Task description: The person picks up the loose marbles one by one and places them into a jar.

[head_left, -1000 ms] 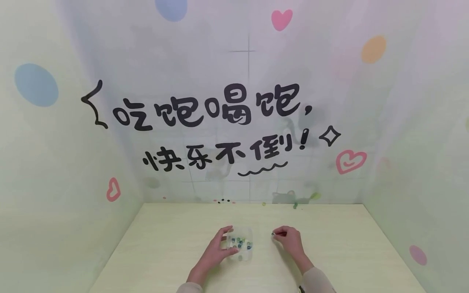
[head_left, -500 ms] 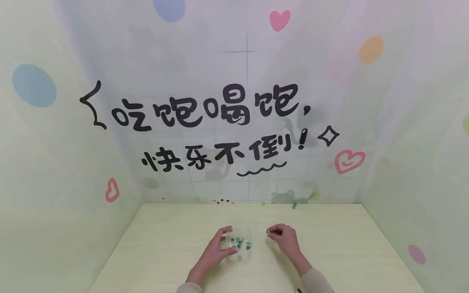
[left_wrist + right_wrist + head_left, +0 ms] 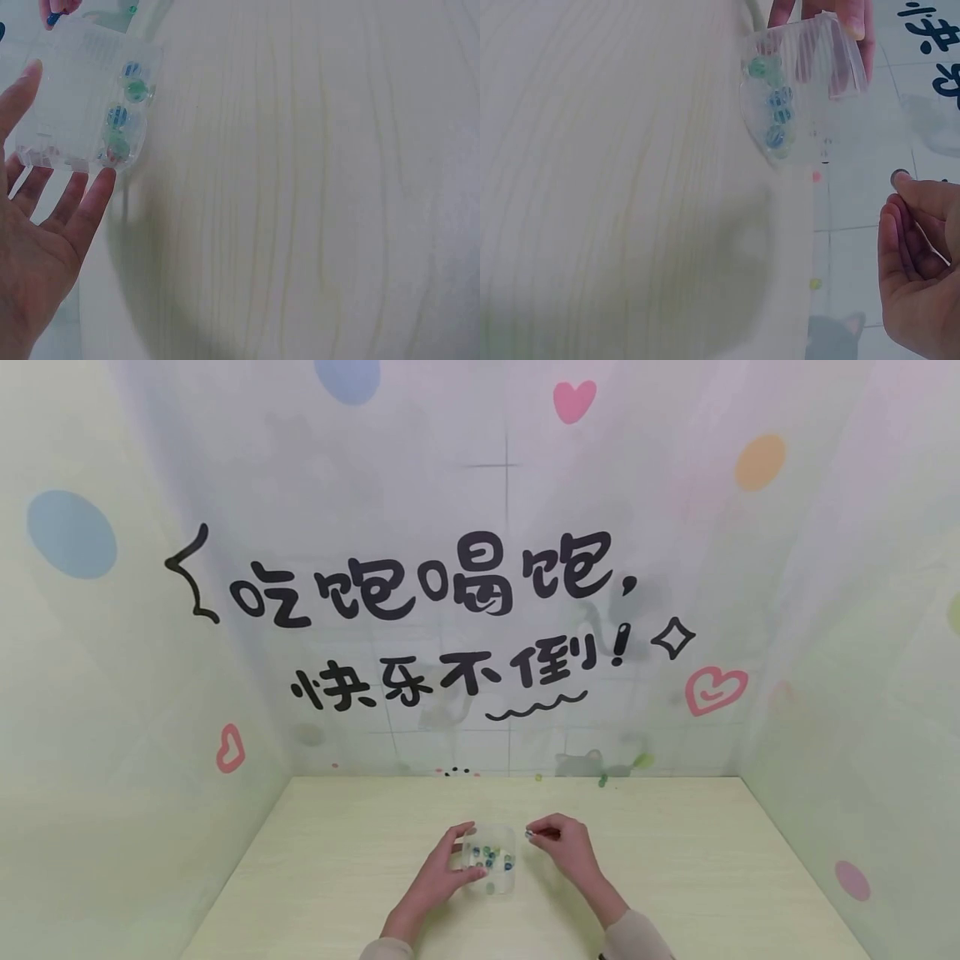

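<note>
A small clear plastic box (image 3: 495, 860) stands on the pale wooden table (image 3: 675, 860) and holds several blue and green glass marbles (image 3: 489, 857). My left hand (image 3: 459, 860) grips the box from its left side, thumb near and fingers far. In the left wrist view the box (image 3: 75, 97) sits between my fingers (image 3: 94, 195), with marbles (image 3: 120, 116) along its right wall. My right hand (image 3: 536, 836) pinches a small dark marble (image 3: 529, 835) just above the box's right rim. The right wrist view shows the box (image 3: 802, 82) and my curled right hand (image 3: 919, 255).
The table is boxed in by pale walls with coloured dots, hearts and black lettering (image 3: 420, 610). A few tiny beads (image 3: 602, 782) lie along the back edge of the table. Bare tabletop stretches to both sides of the hands.
My right hand has carried the pinched marble leftward, from well right of the box to its right rim. The left hand and the box have stayed put.
</note>
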Action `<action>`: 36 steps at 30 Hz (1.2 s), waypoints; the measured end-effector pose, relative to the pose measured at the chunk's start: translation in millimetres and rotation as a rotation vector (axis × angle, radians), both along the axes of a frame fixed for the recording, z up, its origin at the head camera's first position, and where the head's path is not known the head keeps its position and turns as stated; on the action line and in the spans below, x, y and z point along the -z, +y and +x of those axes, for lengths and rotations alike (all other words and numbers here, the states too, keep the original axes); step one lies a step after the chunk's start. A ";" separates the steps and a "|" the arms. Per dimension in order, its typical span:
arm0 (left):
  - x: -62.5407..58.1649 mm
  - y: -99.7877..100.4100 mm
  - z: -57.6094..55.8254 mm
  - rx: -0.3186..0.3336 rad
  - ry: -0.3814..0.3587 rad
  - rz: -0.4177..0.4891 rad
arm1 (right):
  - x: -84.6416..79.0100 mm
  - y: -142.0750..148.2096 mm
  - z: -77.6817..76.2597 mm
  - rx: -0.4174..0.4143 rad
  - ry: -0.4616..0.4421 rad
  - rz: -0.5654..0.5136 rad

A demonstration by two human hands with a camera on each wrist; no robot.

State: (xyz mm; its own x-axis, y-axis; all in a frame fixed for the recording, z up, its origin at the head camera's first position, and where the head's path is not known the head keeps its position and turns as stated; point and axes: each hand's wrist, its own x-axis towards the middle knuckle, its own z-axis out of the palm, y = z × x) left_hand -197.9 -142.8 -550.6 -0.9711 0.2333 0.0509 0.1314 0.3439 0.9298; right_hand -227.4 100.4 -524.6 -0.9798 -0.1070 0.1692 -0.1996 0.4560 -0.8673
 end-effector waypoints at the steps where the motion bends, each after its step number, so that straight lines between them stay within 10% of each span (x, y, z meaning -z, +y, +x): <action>1: -1.4 0.2 0.6 0.001 -0.001 0.000 | -1.5 -1.5 0.2 -0.010 0.002 -0.004; 36: -2.1 0.1 2.2 -0.003 0.006 -0.015 | -9.9 -12.9 4.1 -0.075 0.084 0.048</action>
